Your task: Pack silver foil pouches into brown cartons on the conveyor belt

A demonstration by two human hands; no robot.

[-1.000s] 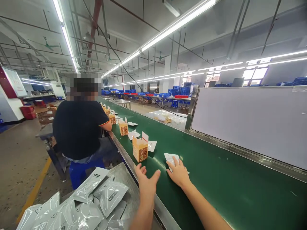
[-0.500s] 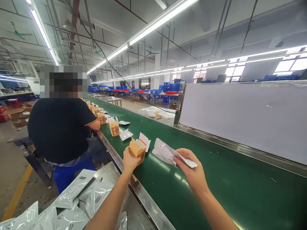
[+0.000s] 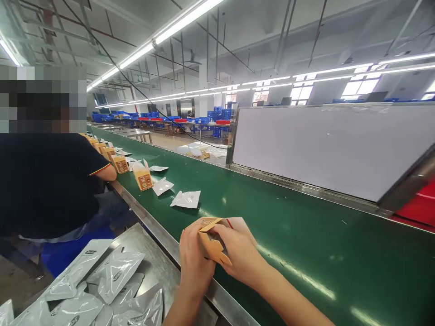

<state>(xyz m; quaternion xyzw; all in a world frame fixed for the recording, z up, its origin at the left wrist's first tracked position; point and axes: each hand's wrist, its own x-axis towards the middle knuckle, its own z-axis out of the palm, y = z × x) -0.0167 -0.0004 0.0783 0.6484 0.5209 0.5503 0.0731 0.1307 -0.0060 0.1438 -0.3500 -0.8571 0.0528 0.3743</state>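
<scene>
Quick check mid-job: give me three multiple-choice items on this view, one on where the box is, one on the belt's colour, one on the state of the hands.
1. Where is the small orange box?
A. Between both hands at the near edge of the belt
B. On the pile of silver pouches
C. On the white panel

2. What colour is the conveyor belt?
A. Blue
B. Green
C. Grey

3. How do the left hand and right hand stand?
A. Both flat on the belt
B. Only the right holds something
C. Both closed on the box

Answers: 1 A, the box sits between the two hands over the belt edge; 2 B, the belt surface is green; 3 C, fingers of both hands wrap the box.
</scene>
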